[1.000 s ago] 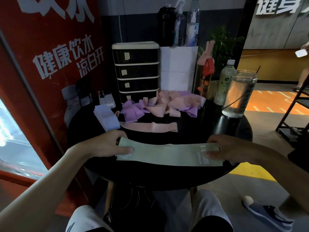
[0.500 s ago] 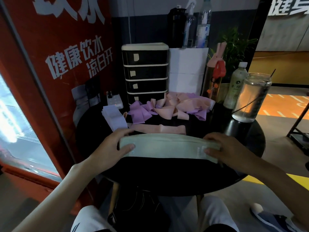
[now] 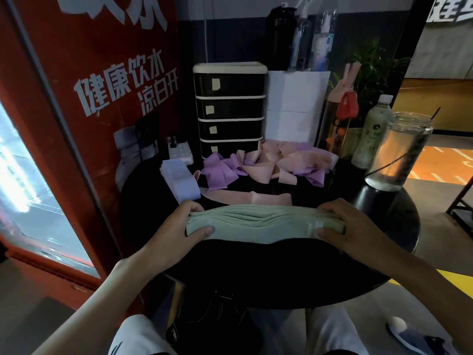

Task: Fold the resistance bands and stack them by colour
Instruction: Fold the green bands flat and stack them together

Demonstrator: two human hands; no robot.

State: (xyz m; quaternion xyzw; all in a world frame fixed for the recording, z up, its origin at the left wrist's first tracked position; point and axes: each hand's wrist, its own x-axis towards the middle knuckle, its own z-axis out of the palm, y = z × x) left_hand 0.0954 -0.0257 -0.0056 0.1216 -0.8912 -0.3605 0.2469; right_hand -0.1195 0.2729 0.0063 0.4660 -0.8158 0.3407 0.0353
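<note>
A stack of pale green resistance bands (image 3: 263, 222) is lifted slightly over the near part of the round black table (image 3: 268, 272). My left hand (image 3: 176, 231) grips its left end, thumb in front and fingers behind. At the other end my right hand (image 3: 350, 226) grips it the same way. A single pink band (image 3: 245, 198) lies flat just beyond the stack. Further back sits a tangled heap of pink and purple bands (image 3: 266, 166). A stack of folded lavender bands (image 3: 180, 181) rests at the left.
A black drawer unit (image 3: 229, 108) and white boxes (image 3: 297, 106) stand at the back. A glass water jar (image 3: 401, 149), a green bottle (image 3: 371, 131) and a tea bottle (image 3: 337, 124) crowd the right rear. A white power strip (image 3: 180, 151) lies back left. A red cooler (image 3: 76, 124) flanks the left.
The green bands lay flat under both hands a second ago. Both hands have since gathered them into a stack, gripped its ends and raised it, tilting its front face toward me.
</note>
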